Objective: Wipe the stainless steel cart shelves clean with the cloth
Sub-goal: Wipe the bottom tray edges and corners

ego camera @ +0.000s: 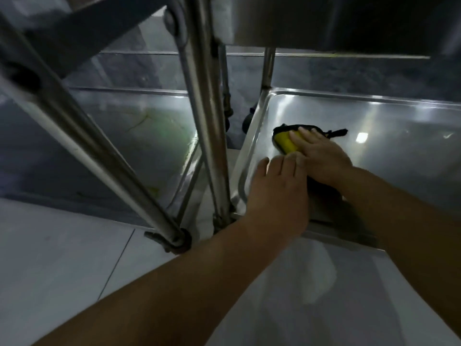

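Both forearms reach in low over the pale tiled floor (62, 258). Our left hand (277, 193) lies flat over the near-left corner of the cart's lower shelf (389, 136), fingers straight and together, gripping nothing. Its fingertips meet the thumb side of the right hand. We judge it is there to brace us, but we cannot tell whether it touches the cloth.

Just beyond it, our right hand (324, 161) is palm-down with its fingers extended, pressing on the cloth (284, 142) rather than clutching it. A flat palm spreads the pressure for wiping. The cloth is yellow with a black edge and sits on the shelf floor near the left rim.

The steel to the right and rear of the cloth shows bright reflections. We judge the corner is being worked and the rest is not yet covered.

An upright post (207, 121) stands left of the shelf. Beyond it, a neighbouring shelf (139, 136) carries greenish streaks. The upper shelf (324, 21) overhangs, which explains the low reach.
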`<state>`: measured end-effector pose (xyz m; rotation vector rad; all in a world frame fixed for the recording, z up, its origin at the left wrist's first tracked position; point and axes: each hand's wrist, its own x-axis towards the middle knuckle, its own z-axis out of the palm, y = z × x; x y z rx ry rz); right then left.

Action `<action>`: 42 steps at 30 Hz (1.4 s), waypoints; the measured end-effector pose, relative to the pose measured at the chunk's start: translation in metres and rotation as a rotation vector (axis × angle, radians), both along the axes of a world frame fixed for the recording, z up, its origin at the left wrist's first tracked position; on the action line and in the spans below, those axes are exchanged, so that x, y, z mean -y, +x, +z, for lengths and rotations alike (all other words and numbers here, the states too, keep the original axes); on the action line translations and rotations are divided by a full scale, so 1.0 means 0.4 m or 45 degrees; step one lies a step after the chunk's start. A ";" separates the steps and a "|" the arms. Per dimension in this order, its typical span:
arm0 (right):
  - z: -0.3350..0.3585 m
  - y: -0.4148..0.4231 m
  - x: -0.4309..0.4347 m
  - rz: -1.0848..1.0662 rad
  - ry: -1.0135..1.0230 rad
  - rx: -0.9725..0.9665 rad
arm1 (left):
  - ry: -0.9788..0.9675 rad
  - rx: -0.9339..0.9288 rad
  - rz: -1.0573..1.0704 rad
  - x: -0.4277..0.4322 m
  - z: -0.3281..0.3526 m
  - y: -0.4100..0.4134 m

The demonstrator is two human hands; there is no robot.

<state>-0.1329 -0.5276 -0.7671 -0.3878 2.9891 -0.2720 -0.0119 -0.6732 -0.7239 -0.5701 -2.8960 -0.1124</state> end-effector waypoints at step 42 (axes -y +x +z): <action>0.008 0.060 0.183 0.119 -0.073 -0.014 | -0.211 -0.018 -0.385 0.180 -0.069 0.065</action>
